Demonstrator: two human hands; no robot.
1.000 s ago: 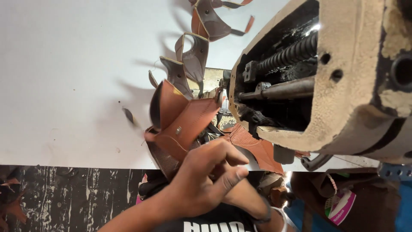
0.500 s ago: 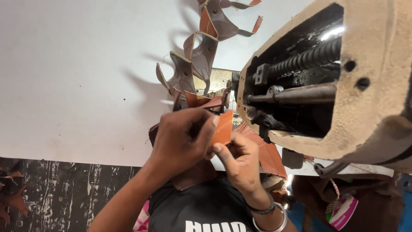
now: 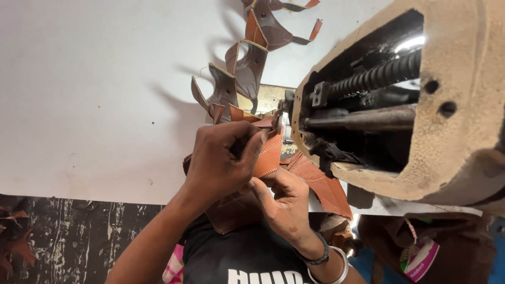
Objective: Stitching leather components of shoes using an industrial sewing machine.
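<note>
nearest the camera, the right hand (image 3: 286, 202), with bangles at the wrist, comes up from below and pinches the lower edge of the tan leather piece (image 3: 269, 156) between thumb and fingertips. just above and to its left, the left hand (image 3: 221, 158) is clenched over the same piece, its fingers curled round the upper part, so both grips are closed on the leather and it sits between them, held up off the white table (image 3: 94, 94). the piece's long axis runs roughly up and down, its stitched edge facing right, and its top end points toward the needle area of the sewing machine (image 3: 421, 105), which lies just beyond and to the right; the left hand is the nearer one to that spot. more brown leather (image 3: 321, 184) hangs below the machine's open casing. farther off, a chain of joined leather cut pieces (image 3: 247, 68) trails away across the table toward the top edge. no container shows clearly; at lower right sits only a dim brown mass with a pink-edged label (image 3: 418, 260).
</note>
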